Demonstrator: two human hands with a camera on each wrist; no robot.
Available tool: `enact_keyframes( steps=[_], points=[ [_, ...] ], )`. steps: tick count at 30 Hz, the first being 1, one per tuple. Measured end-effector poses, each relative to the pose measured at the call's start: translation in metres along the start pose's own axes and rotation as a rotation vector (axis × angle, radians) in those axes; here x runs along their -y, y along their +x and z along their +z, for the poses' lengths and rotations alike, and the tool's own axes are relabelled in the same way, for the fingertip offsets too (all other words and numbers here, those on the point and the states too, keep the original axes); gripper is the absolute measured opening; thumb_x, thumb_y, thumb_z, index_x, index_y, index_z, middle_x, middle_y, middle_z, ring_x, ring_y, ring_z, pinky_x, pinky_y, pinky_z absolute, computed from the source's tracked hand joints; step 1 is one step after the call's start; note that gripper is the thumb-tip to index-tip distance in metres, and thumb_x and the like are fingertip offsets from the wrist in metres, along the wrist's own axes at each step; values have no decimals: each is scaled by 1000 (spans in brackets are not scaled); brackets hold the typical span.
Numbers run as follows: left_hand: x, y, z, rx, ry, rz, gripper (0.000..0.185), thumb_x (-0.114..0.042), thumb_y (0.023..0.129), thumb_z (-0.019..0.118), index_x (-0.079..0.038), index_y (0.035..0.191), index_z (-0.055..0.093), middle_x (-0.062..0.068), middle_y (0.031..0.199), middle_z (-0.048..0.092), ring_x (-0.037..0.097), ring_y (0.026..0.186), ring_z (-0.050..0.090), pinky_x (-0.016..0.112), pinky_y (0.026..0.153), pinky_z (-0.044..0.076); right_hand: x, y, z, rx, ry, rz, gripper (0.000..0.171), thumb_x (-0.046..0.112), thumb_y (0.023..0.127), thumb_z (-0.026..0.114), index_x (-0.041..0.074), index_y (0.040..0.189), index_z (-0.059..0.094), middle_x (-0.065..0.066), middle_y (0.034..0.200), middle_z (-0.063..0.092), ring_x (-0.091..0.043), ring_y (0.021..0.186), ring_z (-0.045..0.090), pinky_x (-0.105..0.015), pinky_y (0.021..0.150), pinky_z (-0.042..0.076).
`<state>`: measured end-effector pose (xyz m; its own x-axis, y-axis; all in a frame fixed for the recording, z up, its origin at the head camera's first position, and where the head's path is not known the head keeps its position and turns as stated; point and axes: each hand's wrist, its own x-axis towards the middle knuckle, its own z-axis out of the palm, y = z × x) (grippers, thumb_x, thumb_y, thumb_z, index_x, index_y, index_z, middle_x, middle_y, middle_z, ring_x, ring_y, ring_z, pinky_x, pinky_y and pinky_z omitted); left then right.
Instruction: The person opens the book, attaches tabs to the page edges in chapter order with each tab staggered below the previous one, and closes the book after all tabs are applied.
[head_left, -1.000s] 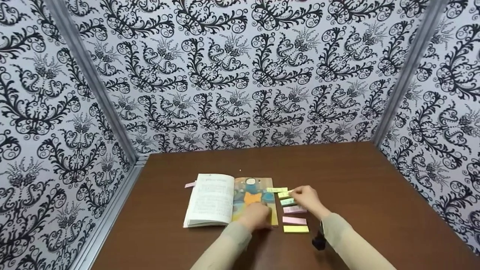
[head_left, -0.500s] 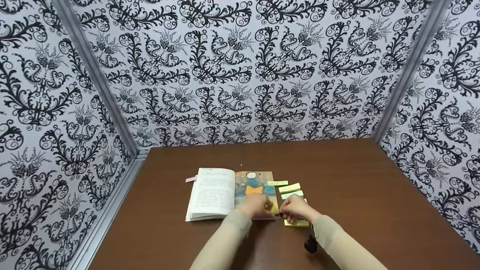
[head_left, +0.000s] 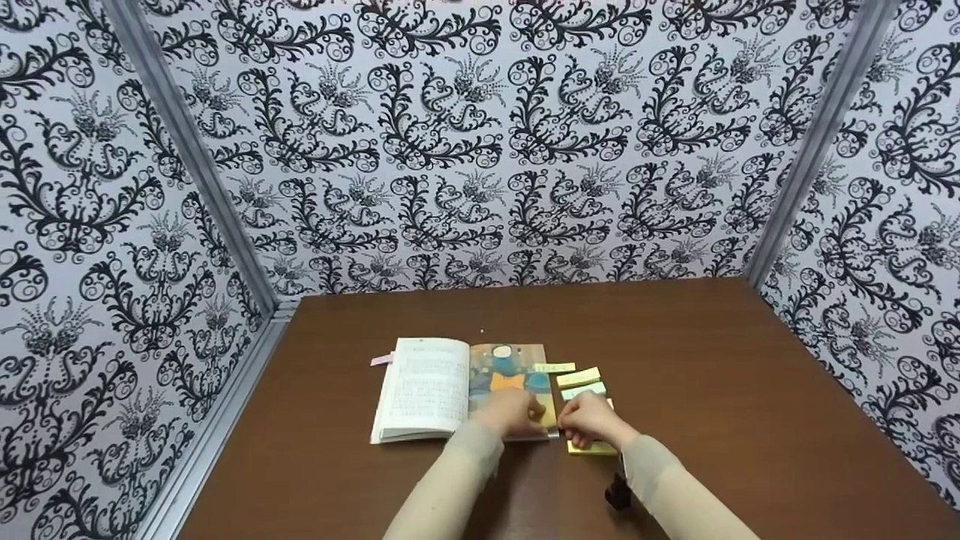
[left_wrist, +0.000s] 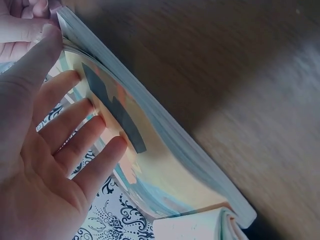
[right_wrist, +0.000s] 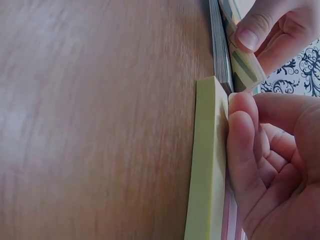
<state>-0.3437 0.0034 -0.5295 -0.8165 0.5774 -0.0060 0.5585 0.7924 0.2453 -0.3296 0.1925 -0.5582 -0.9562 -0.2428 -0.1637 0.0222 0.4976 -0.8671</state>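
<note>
An open book (head_left: 431, 382) lies on the table, text on its left page and a colourful illustration (head_left: 506, 367) on its right. My left hand (head_left: 510, 411) pinches the lower right corner of the pages, lifting them from those beneath; the other fingers spread over the illustration in the left wrist view. My right hand (head_left: 594, 420) has thumb and index fingertips together at that corner; I cannot tell whether paper is between them. Beneath it lie sticky note pads, partly hidden: a yellow pad (right_wrist: 205, 160) and pink ones (right_wrist: 229, 217).
A yellow pad (head_left: 579, 377) and a pale green pad (head_left: 583, 390) lie beyond my right hand. A yellow strip (head_left: 555, 367) sticks out from the book's right edge, a pink strip (head_left: 382, 359) from its left. Patterned walls (head_left: 480, 150) enclose the brown table (head_left: 675, 345).
My right hand has come from the yellow pad down to the book's lower right corner, now covering the pink pads. My left hand has stayed near the lower right of the page.
</note>
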Motion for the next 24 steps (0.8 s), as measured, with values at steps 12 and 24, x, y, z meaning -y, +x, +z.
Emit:
enact_keyframes(
  steps=[12,24],
  points=[
    [0,1,-5,-6,-23,-17,27,-42,73,82,-18,82,74,-9,76,66,11,65,53,30,61,47,4,2,-3,-18,5,13,13,-1,83,60,-5,77,71,-4,53,58,-9,40,52,-22,40,46],
    [-4,-1,6,-25,17,-29,30,-45,69,84,-20,74,69,-13,62,55,10,57,45,29,53,41,0,-2,1,-15,-2,15,14,-1,84,60,-5,77,71,-3,52,57,-9,40,54,-23,40,47]
  ],
)
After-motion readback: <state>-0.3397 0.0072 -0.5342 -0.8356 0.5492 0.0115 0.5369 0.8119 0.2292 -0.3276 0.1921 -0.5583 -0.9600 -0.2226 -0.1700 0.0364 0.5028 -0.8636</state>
